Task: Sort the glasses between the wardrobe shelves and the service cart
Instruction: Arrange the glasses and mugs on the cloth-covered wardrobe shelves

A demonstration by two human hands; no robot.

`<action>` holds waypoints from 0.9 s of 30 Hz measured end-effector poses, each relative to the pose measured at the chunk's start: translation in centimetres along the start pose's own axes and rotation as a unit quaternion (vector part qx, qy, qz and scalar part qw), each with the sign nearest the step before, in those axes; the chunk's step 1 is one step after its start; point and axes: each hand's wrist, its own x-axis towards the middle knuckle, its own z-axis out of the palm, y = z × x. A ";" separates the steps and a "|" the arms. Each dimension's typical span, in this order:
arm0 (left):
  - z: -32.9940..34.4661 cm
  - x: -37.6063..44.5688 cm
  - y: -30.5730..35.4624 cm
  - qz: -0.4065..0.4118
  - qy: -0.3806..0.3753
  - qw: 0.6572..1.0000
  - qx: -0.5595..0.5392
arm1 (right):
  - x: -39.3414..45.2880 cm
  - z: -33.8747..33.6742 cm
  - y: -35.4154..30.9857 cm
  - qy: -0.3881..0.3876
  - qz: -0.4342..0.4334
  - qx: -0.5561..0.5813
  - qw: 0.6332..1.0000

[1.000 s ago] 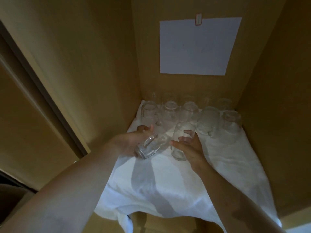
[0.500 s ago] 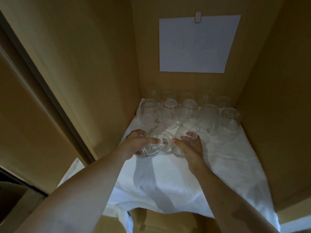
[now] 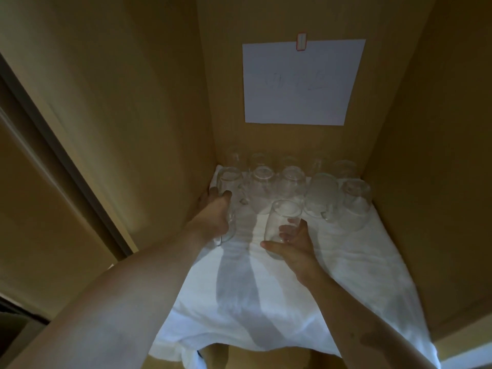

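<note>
Since the earlier frames, our left hand [image 3: 217, 218] has pushed deeper toward the left wall of the wardrobe, carrying its glass mug [image 3: 228, 229] with it, while our right hand [image 3: 291, 242] has stayed near the middle of the shelf with its tumbler [image 3: 283, 225].

From the head camera, we look down into a wooden wardrobe compartment whose shelf is covered by a rumpled white cloth [image 3: 332, 283]. Our left hand curls around the mug, which sits low against the cloth; part of its clear wall and handle shows below the knuckles, and the fingertips reach toward the nearest glass of the stored rows. Our right hand wraps the lower part of the tumbler, thumb on the left side and fingers on the right; the tumbler stands mouth up, tilted a little, its base at the cloth. We cannot tell whether it rests fully on the cloth or is slightly lifted.

Behind both hands, the stored glasses [image 3: 290, 182] stand in two rows against the back wall; the nearer row looks mouth down, the far row is too dim to read. The tumbler sits just in front of the middle of the nearer row, the mug in front of its left end.

A white paper sheet [image 3: 300, 81] hangs on the back wall under a small clip [image 3: 301, 42]; its faint writing is unreadable.
</note>
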 end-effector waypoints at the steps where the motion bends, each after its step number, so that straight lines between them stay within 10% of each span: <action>1: 0.2 0.3 -0.2 -0.008 0.008 1.000 -0.007 | 0.2 -0.2 -0.4 -0.008 0.011 -0.021 1.000; 5: 0.7 1.0 -0.9 -0.016 0.040 0.999 0.025 | 1.1 -1.0 -4.2 -0.041 0.046 -0.201 0.978; 13: -0.7 2.9 -1.5 -0.050 -0.178 0.980 -0.073 | 3.8 -1.4 -10.3 -0.147 0.006 -0.586 0.797; 19: -1.5 3.5 -1.9 -0.019 -0.232 0.972 -0.022 | 4.1 2.9 -11.5 -0.136 -0.128 -0.792 0.582; 27: -1.1 2.9 -2.1 -0.030 -0.206 0.975 -0.076 | 3.6 7.6 -12.1 -0.123 -0.305 -0.858 0.395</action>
